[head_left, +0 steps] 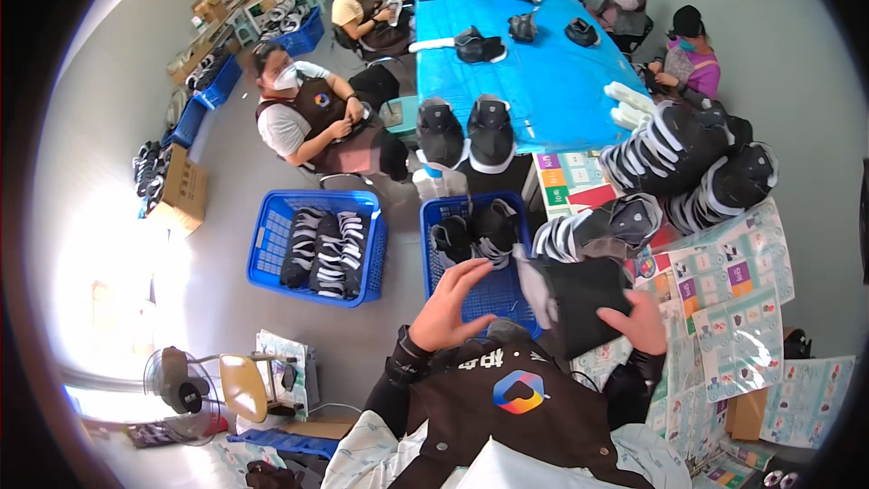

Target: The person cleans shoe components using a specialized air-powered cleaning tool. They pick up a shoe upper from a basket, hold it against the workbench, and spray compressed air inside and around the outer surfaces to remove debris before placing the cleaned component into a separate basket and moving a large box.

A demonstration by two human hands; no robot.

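My right hand [640, 322] grips the edge of a flat black fabric piece [579, 301], with the thumb on top and the other fingers partly hidden. A pale grey strip [536, 290] runs along the far-left side of that piece. Apart from it, my left hand [449, 310] hovers with fingers spread and nothing in it, over the near edge of a blue basket [431, 254]. Inside this basket sit black-and-white shoe uppers [494, 234]. Just beyond the black piece lies a row of nested black-and-white uppers [602, 228].
A second blue basket [256, 258] with stacked uppers stands on the floor to the left. Ahead stretches a blue-covered table [552, 91] bearing black shoes [490, 131]. Bundled uppers [679, 149] and printed sheets [738, 344] cover the right side. Several people sit along the table.
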